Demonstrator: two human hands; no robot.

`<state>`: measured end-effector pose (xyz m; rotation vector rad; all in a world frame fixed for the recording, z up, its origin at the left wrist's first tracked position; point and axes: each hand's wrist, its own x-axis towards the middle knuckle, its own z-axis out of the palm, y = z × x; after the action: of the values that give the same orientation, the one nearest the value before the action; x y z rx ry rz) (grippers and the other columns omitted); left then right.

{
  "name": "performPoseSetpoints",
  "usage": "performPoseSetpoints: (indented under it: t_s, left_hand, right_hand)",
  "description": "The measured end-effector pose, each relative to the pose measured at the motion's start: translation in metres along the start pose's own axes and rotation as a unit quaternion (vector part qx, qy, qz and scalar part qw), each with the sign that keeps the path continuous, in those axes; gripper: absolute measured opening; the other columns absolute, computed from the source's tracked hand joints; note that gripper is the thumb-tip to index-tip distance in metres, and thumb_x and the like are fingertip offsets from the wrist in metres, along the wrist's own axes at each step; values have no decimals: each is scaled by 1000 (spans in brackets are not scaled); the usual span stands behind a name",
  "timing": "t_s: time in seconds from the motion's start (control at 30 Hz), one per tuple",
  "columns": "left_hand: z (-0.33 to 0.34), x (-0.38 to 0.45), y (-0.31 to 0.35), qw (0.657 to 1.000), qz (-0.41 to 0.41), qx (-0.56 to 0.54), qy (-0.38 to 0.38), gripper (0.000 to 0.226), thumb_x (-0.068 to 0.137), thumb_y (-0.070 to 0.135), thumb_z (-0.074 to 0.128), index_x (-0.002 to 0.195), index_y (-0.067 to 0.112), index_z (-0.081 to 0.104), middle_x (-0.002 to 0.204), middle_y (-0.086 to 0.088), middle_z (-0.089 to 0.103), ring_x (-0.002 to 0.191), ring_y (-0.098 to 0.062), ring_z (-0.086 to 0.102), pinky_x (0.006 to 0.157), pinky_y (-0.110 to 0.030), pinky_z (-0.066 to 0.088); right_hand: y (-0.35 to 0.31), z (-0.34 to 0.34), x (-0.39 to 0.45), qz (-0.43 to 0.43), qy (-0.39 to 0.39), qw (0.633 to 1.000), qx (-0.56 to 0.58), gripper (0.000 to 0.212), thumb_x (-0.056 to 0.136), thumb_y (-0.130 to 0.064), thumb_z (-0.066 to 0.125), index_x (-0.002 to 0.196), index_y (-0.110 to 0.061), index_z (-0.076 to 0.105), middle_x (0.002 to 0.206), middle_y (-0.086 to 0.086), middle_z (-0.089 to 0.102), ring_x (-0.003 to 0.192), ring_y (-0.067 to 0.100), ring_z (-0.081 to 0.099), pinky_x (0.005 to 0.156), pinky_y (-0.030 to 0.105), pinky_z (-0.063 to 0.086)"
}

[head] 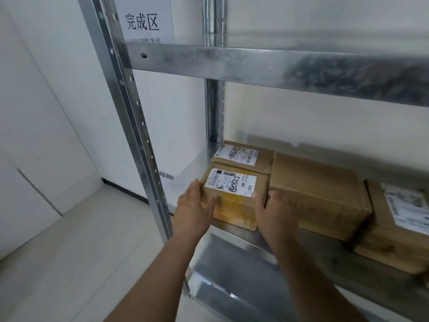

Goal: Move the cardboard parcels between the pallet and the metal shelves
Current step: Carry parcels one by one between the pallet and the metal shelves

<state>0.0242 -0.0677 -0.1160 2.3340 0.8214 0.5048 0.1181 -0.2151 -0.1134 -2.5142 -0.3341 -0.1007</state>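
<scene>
White wall, grey floor, metal shelf [255, 235] with parcels; both hands on the front-left box.

Sign [144, 19] taped up top left. Left hand [193, 209] flat, fingers straight along the labelled box [234, 194]'s left side; right hand [274, 213] presses its right side, fingertips hidden, so can't tell its curl. Second labelled box [243, 154] sits behind, plain box [318, 194] touching on the right, another [399, 219] further right. Four shelved; pallet unseen, remainder unknown.

You are in a parcel storeroom. Bare galvanised metal shelves [255, 66] carry labelled cardboard parcels [318, 194], and a printed paper sign [145, 19] marks the bay against plain white walls [41, 89].
</scene>
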Motion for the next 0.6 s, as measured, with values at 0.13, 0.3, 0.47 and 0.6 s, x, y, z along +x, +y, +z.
performPoseSetpoints:
  t_s: [0.13, 0.3, 0.47, 0.6]
  left_hand:
    - [2, 27, -3, 997, -44, -56, -41, 49, 96, 47, 39, 130, 12, 43, 131, -8, 54, 118, -26, 49, 82, -31, 35]
    - [0, 36, -13, 991, -55, -95, -76, 40, 97, 35, 41, 131, 13, 46, 128, -6, 55, 107, -21, 53, 79, -28, 33]
    - [-16, 31, -29, 970, -46, -199, -133, 23, 90, 17, 49, 112, 19, 55, 113, -3, 54, 84, -12, 54, 66, -25, 41]
    - [-30, 11, -36, 961, 1, -236, -147, 30, 83, 5, 50, 104, 25, 59, 107, -7, 61, 85, -21, 62, 68, -38, 55]
  right_hand:
    - [-5, 11, 5, 62, -26, 997, 37, 49, 96, -50, 39, 100, -6, 62, 93, 11, 68, 84, 27, 64, 77, 41, 53]
    - [-12, 17, -4, 123, -26, 974, 190, 37, 95, -35, 50, 110, -3, 56, 104, 14, 65, 91, 28, 62, 84, 46, 51]
    - [-21, 14, -29, 90, -17, 965, 244, 31, 94, -20, 49, 124, -12, 49, 119, 5, 62, 92, 13, 58, 77, 26, 47]
    - [-25, 7, -54, 81, -21, 971, 225, 47, 96, -19, 47, 141, -14, 35, 126, 8, 59, 100, 18, 57, 78, 26, 47]
